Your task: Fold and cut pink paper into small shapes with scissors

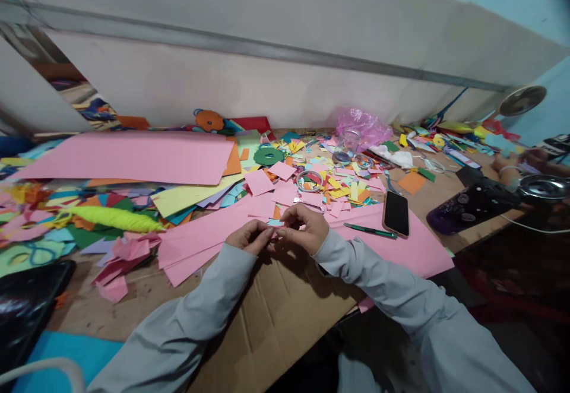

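Note:
My left hand (250, 237) and my right hand (305, 227) meet above the front of the work table. Both are closed, thumbs against forefingers, pinching a small piece of pink paper (275, 234) between them; its shape is mostly hidden by the fingertips. Just behind the fingers lies a light blue paper scrap (275, 222). Long pink paper strips (209, 227) spread to the left of my hands. Under my wrists is a brown cardboard sheet (267, 322). A green pen (369, 230) rests on a pink sheet (414, 253) by my right sleeve.
A phone (396, 214) lies right of the pen. Behind are many paper scraps, a roll of tape (309, 181), a glass jar (348, 142) and a pink plastic bag (363, 127). Neon yellow yarn (116, 217) is at left. Another person's hand (507, 164) is at far right.

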A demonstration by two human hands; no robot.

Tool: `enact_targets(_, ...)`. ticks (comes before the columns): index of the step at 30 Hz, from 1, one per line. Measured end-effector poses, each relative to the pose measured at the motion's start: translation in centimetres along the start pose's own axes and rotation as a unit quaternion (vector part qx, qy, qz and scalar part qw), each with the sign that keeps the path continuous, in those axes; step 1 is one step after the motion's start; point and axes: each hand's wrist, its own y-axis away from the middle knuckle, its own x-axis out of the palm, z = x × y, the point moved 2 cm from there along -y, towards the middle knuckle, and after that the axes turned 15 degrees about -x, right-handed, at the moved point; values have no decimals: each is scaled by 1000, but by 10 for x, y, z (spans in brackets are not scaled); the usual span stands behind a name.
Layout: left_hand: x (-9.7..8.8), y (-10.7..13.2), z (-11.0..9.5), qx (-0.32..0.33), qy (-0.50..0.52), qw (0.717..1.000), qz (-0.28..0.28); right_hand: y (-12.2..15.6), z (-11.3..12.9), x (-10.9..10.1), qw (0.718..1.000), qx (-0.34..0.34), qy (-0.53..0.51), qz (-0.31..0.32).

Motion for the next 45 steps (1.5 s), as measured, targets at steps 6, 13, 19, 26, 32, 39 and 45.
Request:
enact_targets(6, 0, 3, -5, 14, -11, 999, -32, -1, -3, 0, 999, 30, 3, 15)
enact_targets(13, 1, -1, 3, -8, -3, 1000, 8, -1, -1, 0, 998, 36, -33, 33)
enact_targets(19, 0, -7, 5, 18, -46, 998, 43, -1, 1, 0, 995, 71, -61, 27)
enact_targets(26, 1, -8, 6, 26, -52, 998, 36, -2, -6, 4, 983, 119, -134, 41)
enact_targets(32, -4, -11, 7, -31, 39, 998, 42, -4, -4, -3, 998, -53, -14, 35)
enact_targets(39, -3, -6, -1, -99, 44, 992, 66, -4, 3, -4, 966, -236, 96, 39)
enact_targets(45, -3, -9, 1, -32, 25, 999, 21, -2, -2, -8, 983, -170, 64, -22)
